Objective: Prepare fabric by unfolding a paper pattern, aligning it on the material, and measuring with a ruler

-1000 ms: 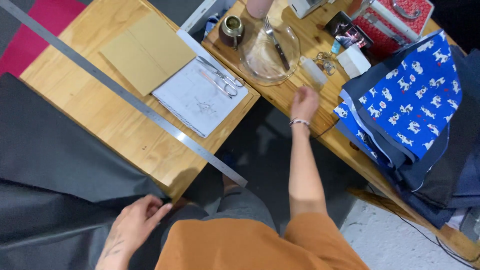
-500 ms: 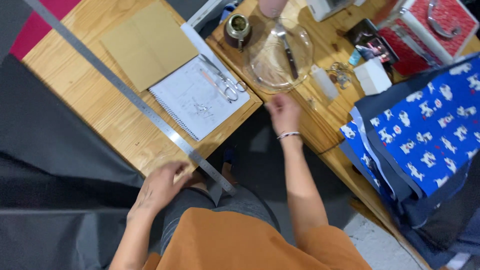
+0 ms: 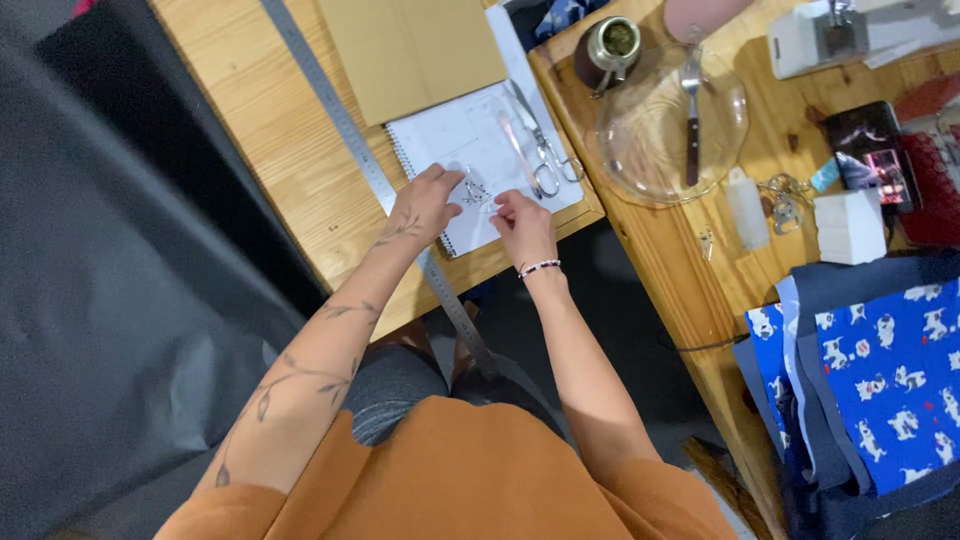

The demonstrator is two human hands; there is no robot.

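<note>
Wooden desk (image 3: 300,170) carries an open notebook (image 3: 470,150), with scissors (image 3: 545,160) on its page and a long steel ruler (image 3: 350,140) beside it. Both hands rest on the page: the left hand (image 3: 425,200) presses it with fingers spread, while the right hand (image 3: 522,222) pinches a small clear piece (image 3: 490,203), too small to tell what. Judging by this, work on the page has only begun; scissors lie untouched.

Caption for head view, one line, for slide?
Both hands on a spiral notebook beside scissors and a long metal ruler.
</note>
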